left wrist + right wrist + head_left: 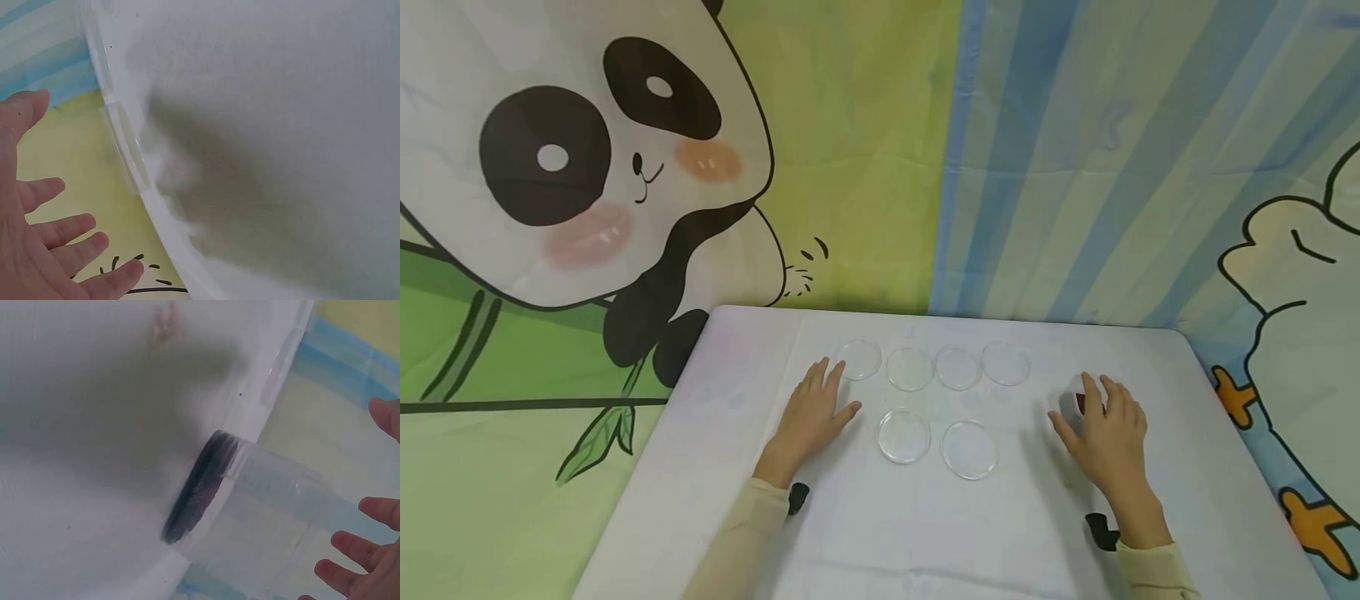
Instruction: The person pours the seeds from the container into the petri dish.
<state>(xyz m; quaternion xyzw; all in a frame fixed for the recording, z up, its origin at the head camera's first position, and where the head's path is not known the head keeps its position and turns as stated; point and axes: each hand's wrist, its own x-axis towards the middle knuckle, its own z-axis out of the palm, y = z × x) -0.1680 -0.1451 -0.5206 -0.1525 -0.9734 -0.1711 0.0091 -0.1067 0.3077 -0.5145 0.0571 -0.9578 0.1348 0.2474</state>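
Observation:
My left hand [811, 417] is over the left side of the white table, fingers spread and holding nothing. In the head view its fingertips overlap the edge of the leftmost clear round dish [859, 360]. My right hand [1111, 433] is beside a clear plastic cup [262, 506] on the right side, with its fingers extended and a gap between them and the cup in the right wrist view. A dark layer [203, 487] covers the cup's bottom. Mostly hidden behind my right hand in the head view, the cup shows only its left side.
Several shallow clear dishes stand in a back row, including one at its right end [1006, 364]. Closer in are a front left dish [904, 436] and a front right dish [969, 450]. A printed cloth [865, 167] with a panda hangs behind the white table [880, 533].

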